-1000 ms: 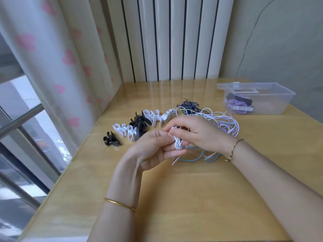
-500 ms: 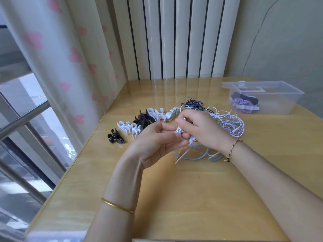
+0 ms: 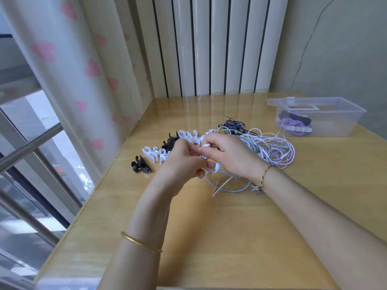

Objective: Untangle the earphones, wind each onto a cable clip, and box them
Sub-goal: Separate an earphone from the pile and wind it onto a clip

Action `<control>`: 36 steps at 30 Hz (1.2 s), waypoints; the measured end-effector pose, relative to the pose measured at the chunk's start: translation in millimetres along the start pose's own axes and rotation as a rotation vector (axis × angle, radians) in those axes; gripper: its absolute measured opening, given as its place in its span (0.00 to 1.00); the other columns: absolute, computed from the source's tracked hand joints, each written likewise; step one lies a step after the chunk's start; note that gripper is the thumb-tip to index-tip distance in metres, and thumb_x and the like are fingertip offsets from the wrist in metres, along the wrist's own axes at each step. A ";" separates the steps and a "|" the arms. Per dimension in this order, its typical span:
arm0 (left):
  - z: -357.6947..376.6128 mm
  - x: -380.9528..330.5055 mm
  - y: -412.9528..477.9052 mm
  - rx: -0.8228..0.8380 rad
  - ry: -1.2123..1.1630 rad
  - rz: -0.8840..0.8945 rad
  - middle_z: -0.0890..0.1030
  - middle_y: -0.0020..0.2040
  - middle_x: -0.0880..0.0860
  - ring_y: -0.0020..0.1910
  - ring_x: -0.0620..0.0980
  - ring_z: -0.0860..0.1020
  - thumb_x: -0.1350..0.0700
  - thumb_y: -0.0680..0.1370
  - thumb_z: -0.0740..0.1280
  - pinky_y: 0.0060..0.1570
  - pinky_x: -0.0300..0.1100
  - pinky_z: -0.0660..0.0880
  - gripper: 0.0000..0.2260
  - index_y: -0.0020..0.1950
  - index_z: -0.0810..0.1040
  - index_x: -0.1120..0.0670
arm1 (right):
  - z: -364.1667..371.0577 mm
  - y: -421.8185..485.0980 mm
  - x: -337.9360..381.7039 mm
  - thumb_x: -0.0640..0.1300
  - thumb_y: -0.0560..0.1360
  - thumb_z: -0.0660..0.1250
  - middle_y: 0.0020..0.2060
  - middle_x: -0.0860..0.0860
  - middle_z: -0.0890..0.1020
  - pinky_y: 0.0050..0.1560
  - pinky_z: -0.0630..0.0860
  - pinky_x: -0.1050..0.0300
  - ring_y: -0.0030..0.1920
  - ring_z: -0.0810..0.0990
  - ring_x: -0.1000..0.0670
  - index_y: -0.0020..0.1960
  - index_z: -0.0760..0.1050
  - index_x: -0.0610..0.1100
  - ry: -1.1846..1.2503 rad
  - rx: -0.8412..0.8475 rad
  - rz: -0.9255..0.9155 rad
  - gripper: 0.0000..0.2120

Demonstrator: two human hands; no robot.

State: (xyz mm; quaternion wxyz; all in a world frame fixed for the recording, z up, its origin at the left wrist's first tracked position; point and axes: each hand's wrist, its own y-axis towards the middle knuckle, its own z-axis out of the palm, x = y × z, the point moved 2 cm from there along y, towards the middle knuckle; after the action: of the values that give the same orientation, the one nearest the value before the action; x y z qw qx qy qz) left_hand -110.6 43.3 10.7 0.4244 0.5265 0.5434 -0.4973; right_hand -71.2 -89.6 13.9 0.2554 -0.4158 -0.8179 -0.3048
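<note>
Both hands meet above the middle of the wooden table (image 3: 219,227). My left hand (image 3: 184,162) and my right hand (image 3: 230,155) both pinch a wound white earphone bundle (image 3: 206,155) between them; whether a clip is inside is hidden by the fingers. A tangle of white, purple, green and dark earphones (image 3: 266,147) lies just right of the hands. Light blue and pink cable loops (image 3: 228,185) lie below my right wrist. Several white and black cable clips (image 3: 155,153) sit in a row to the left.
A clear plastic box (image 3: 320,116) stands at the back right with a purple wound earphone and clips inside. A lone black clip (image 3: 140,165) lies near the table's left edge. Curtain and window rails run along the left; a radiator stands behind.
The hands have kept working the white bundle, fingers shifting on it and rising slightly. The camera view tilted a little; nothing on the table moved.
</note>
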 end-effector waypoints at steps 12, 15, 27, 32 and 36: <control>-51.2 -2.0 36.6 -0.193 0.034 -0.008 0.81 0.54 0.55 0.48 0.48 0.80 0.67 0.74 0.68 0.31 0.36 0.77 0.13 0.58 0.76 0.59 | -4.8 17.4 1.6 0.45 0.79 0.62 0.29 0.53 0.71 0.26 0.62 0.67 0.23 0.69 0.59 0.46 0.74 0.37 0.075 -0.228 0.097 0.11; -59.9 2.0 55.8 -0.305 0.607 0.055 0.78 0.56 0.55 0.51 0.54 0.78 0.66 0.74 0.64 0.46 0.46 0.78 0.13 0.57 0.77 0.56 | -10.2 15.6 0.4 0.45 0.79 0.62 0.29 0.53 0.71 0.25 0.63 0.68 0.22 0.70 0.63 0.45 0.73 0.39 0.098 -0.233 0.103 0.10; -37.6 16.5 71.9 -0.373 1.084 0.047 0.76 0.53 0.61 0.49 0.61 0.74 0.69 0.74 0.57 0.40 0.50 0.71 0.17 0.62 0.65 0.61 | -20.6 7.5 -7.2 0.46 0.79 0.63 0.30 0.49 0.70 0.25 0.64 0.67 0.22 0.67 0.59 0.45 0.74 0.37 0.100 -0.256 0.102 0.12; -27.1 -0.3 60.8 -0.025 0.726 0.276 0.82 0.44 0.50 0.38 0.49 0.79 0.74 0.70 0.54 0.35 0.39 0.75 0.25 0.62 0.73 0.55 | -36.0 0.9 -5.9 0.45 0.79 0.62 0.30 0.50 0.71 0.22 0.63 0.68 0.19 0.67 0.58 0.47 0.75 0.35 0.175 -0.313 0.103 0.12; -9.5 7.3 54.6 0.299 0.799 0.344 0.81 0.43 0.46 0.41 0.37 0.78 0.76 0.69 0.59 0.42 0.35 0.74 0.25 0.59 0.76 0.52 | -48.6 -11.0 -10.5 0.45 0.79 0.62 0.32 0.45 0.72 0.20 0.63 0.65 0.17 0.65 0.57 0.47 0.74 0.37 0.195 -0.287 0.122 0.11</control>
State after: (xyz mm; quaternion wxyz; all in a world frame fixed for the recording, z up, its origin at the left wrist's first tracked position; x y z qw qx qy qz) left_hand -56.3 51.1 -0.2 0.1773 0.8151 0.4915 -0.2504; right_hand -66.9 -134.8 37.0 0.2894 -0.4652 -0.7107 -0.4413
